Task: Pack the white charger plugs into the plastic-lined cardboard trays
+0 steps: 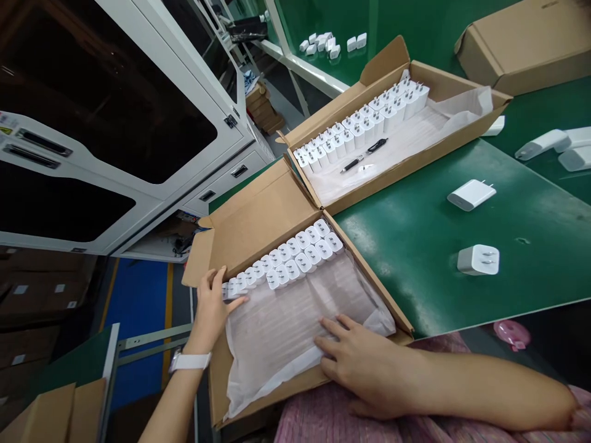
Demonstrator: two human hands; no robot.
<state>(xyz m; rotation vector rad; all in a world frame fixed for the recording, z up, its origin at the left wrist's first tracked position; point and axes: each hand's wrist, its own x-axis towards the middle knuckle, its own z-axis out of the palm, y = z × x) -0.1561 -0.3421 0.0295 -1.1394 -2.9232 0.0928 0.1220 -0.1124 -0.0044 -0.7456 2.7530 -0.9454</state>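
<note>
1. The left hand (213,307) bends its thumb and fingers around the end adapter (226,291), at the left end of the rows in the near box (258,215). I cannot tell if it really pinches this piece.
2. The right hand (357,358) is spread, palm down, with its fingertips on the white sheet (286,326), at the near side of the same box.
3. The white adapters (303,263) stand close together in two rows along the far side, prongs upward. Each one is probably light, stiff and a little slippery, because the shell looks smooth. I would hold it by its two flat sides; the metal prongs could bend or scratch.
4. The sheet seems soft and thin, so it may wrinkle or tear under a hard pull.
5. To the right, on the green table (392,246), lie two loose adapters (479,259), their prongs sideways, easy to take by the body.
6. Farther away, the far box (415,155) holds more upright adapters and a pen (364,155).
</note>
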